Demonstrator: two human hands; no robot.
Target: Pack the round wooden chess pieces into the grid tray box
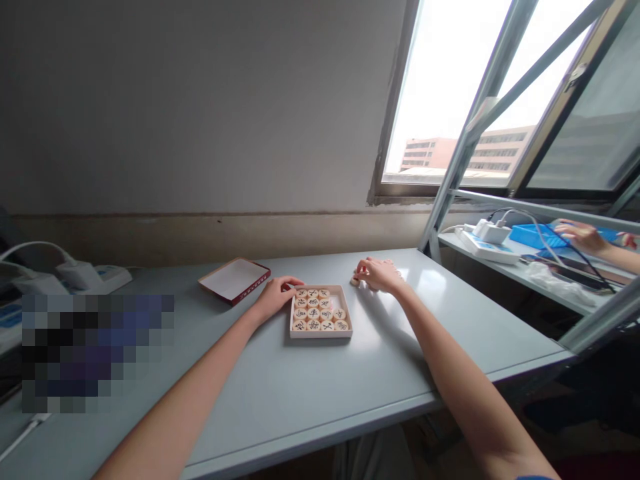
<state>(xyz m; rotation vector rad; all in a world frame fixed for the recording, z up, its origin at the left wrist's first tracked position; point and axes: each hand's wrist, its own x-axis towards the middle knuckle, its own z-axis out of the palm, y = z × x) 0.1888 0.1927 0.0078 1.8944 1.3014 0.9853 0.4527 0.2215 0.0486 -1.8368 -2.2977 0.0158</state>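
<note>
A shallow square box (321, 335) on the table holds xiangqi pieces (313, 313) in rows, dark characters facing up. Its upper right corner has a gap where the light bottom shows. My left hand (274, 297) is closed at the box's upper left corner, thumb and fingers against the rim. Beyond the box to the right, my right hand (377, 273) pinches a xiangqi piece (355, 281) at the tabletop. More loose pieces (399, 272) lie partly hidden behind that hand.
The box lid (234, 280), red outside and white inside, lies left of the box. Power strips with plugs (80, 275) stand at the far left. A metal shelf frame (453, 167) rises at right; behind it another person's hand (580, 235) is by a blue tray (533, 235).
</note>
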